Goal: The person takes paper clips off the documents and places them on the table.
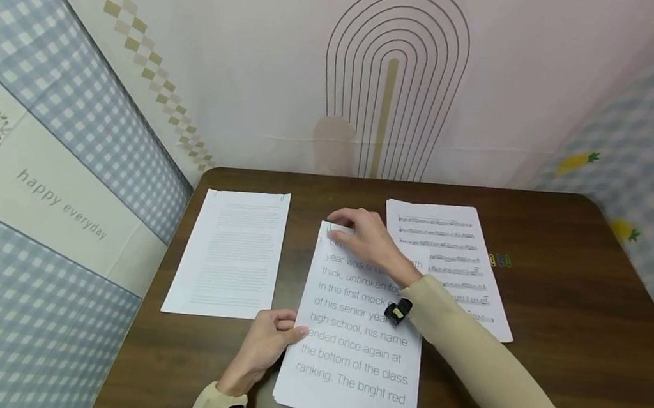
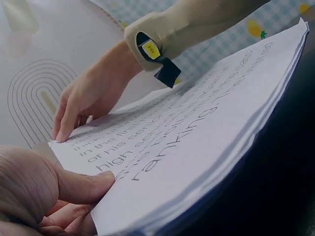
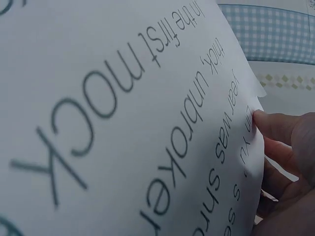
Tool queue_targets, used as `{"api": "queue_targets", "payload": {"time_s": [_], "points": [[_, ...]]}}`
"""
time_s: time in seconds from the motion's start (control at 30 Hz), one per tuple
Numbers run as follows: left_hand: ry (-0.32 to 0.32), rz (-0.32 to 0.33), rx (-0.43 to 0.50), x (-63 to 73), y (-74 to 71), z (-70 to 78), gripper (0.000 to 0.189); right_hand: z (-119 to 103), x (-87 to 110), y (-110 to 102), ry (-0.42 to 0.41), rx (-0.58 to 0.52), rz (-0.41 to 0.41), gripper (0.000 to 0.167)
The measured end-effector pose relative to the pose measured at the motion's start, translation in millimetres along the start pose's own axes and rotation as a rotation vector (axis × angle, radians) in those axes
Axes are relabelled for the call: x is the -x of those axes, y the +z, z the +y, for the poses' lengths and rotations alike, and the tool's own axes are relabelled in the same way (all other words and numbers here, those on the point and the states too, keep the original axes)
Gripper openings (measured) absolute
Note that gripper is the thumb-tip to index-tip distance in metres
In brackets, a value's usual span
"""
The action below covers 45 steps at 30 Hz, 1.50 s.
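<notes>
A stack of large-print sheets (image 1: 349, 359) lies tilted in front of me, its near end low in the head view. My left hand (image 1: 270, 343) pinches the stack's left edge, thumb on top and fingers beneath. At the top edge, my right hand (image 1: 367, 236) grips the sheets near the upper left corner. In the right wrist view the right thumb (image 3: 278, 125) presses the printed face while the fingers sit behind the paper. A small paper clip (image 1: 329, 227) shows at that corner. Several layered sheet edges (image 2: 256, 137) appear in the left wrist view.
To the left lies a stack of small-print pages (image 1: 242, 255) with clips at its top corners. Sheet music (image 1: 446, 232) lies at the right, partly covered by the right arm and large-print stack. Beside it are coloured paper clips (image 1: 500, 260) on the brown table (image 1: 572, 313).
</notes>
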<state>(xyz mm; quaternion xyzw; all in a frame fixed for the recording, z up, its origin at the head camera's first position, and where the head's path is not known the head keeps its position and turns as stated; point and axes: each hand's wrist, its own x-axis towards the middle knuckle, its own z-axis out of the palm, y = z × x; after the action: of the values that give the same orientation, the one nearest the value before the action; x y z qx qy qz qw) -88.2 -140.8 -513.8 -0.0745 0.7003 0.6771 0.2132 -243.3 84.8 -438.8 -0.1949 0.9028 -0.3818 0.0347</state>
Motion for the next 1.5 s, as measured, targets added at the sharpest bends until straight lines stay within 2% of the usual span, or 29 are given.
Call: {"api": "queue_targets", "payload": {"time_s": [0.37,0.63,1.27,1.5], "points": [[0.001,0.003,-0.016,0.9,-0.7,-0.5,0.025,2,0.2,7,0.056,-0.058,0.018,0.024],[0.013,0.01,-0.023,-0.5,-0.7,-2.2,0.025,1,-1.0,10,0.057,-0.105,0.035,0.021],[-0.011,0.0,-0.004,-1.2,1.3,-2.9,0.024,2,-2.5,11,0.069,-0.152,0.041,0.02],[-0.005,-0.009,0.007,-0.6,2.6,-2.4,0.024,3,-1.9,9,0.111,-0.176,0.039,0.017]]}}
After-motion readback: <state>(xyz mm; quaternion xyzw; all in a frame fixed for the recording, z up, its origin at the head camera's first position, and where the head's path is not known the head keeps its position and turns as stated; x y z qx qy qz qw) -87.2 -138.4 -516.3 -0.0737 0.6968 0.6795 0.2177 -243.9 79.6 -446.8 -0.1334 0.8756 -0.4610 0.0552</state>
